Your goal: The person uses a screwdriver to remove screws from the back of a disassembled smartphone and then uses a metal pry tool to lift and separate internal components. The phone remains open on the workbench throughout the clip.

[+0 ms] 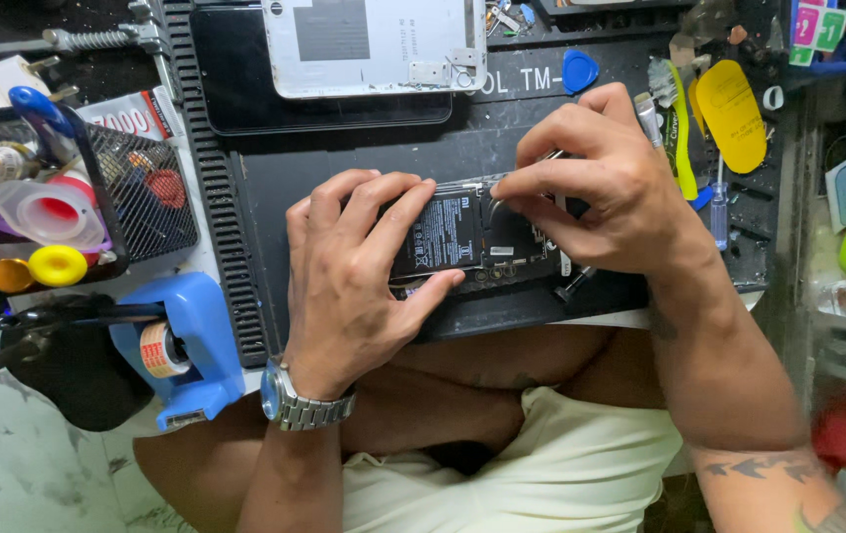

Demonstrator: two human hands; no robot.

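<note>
An opened smartphone (472, 237) with its black battery exposed lies on a dark work mat (265, 188). My left hand (354, 276) grips the phone's left end, fingers over the top edge and thumb along the bottom edge. My right hand (591, 188) pinches a thin metal tool (549, 156), its tip pressed at the phone's inner board just right of the battery. A silver wristwatch (300, 400) sits on my left wrist.
A white phone back cover (374, 44) and a dark screen panel (235, 79) lie at the mat's far side. Yellow and blue pry tools (729, 114), a brush and a small screwdriver (719, 212) lie right. A black wire basket (137, 188) and blue tape dispenser (191, 345) stand left.
</note>
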